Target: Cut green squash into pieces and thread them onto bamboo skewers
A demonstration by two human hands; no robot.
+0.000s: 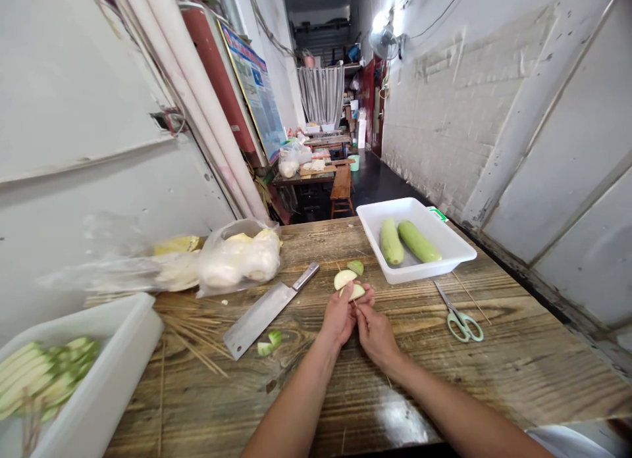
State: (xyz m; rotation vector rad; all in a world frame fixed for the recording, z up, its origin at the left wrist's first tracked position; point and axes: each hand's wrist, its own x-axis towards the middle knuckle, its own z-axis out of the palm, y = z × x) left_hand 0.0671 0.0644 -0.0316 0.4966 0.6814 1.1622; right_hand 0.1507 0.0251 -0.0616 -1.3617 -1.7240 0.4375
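My left hand (340, 316) grips a pale zucchini slice (353, 292) between thumb and fingers, above the wooden table. Close against it, my right hand (378, 334) pinches a thin wooden skewer (354, 303) whose tip meets the slice; whether it has gone in, I cannot tell. Just beyond my fingers is another zucchini slice (344, 278), and past that lies a green-skinned piece (355, 267). To the left rests a cleaver (261, 316), its handle pointing away from me. Small green end pieces (269, 344) lie beside its blade.
A white tray (429, 272) with two whole zucchinis stands at the back right, near green-handled scissors (465, 326). Loose skewers (197, 326) spread at left. A white bin (133, 353) holds skewered slices. Plastic bags (241, 264) sit at the back left of the table (533, 359).
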